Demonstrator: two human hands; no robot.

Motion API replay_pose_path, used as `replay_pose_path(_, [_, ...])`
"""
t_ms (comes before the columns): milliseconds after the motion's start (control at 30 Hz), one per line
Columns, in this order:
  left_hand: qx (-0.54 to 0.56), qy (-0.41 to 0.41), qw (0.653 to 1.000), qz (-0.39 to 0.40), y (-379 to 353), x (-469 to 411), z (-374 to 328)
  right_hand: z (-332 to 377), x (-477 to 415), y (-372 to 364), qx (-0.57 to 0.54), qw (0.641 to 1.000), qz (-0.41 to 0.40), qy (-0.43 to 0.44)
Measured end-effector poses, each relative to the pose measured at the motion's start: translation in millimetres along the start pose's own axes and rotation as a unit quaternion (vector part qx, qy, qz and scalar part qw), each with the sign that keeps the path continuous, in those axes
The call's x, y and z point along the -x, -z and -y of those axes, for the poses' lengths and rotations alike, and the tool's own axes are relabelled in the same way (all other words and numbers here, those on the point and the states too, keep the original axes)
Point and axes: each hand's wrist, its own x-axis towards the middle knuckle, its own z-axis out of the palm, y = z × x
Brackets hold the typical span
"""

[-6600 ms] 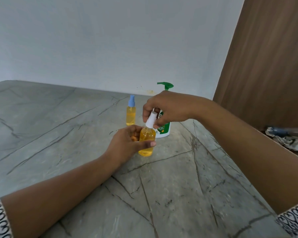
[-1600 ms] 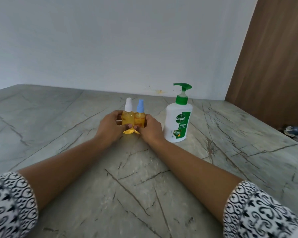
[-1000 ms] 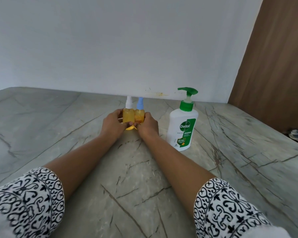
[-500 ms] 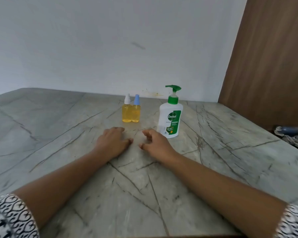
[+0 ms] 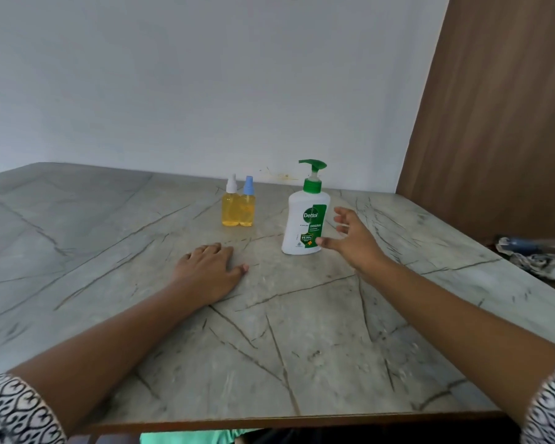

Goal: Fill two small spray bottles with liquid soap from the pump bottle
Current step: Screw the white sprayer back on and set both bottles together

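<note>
I am reaching my right hand [image 5: 350,238] toward the white plastic pump bottle with the green pump head [image 5: 305,219], which is standing upright toward the far edge of the grey veined stone counter [image 5: 109,251]. My fingers are spreading wide and gripping nothing; my thumb is lying against or just in front of the label, and I cannot tell which. My left hand [image 5: 207,270] is resting flat on the counter, fingers relaxed, holding nothing. The two small clear spray bottles, one white-capped [image 5: 230,208] and one blue-capped [image 5: 247,208], are standing capped and touching each other nearer the far edge, left of the pump bottle, both looking full of amber liquid. I am risking a tip-over: a push from my thumb low on the tall bottle, before my fingers are wrapping it, could topple it toward the spray bottles.
</note>
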Motion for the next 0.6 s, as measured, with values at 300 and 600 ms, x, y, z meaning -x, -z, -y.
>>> replay_pose_path(300, [0.011,0.003,1.0,-0.007,-2,-2,3,-8,-41,-25,-0.126,0.988,0.094,-0.013])
replay_pose_path(600, [0.008,0.007,1.0,0.016,2,-26,9,-7,-81,-44,-0.166,0.977,0.137,-0.002])
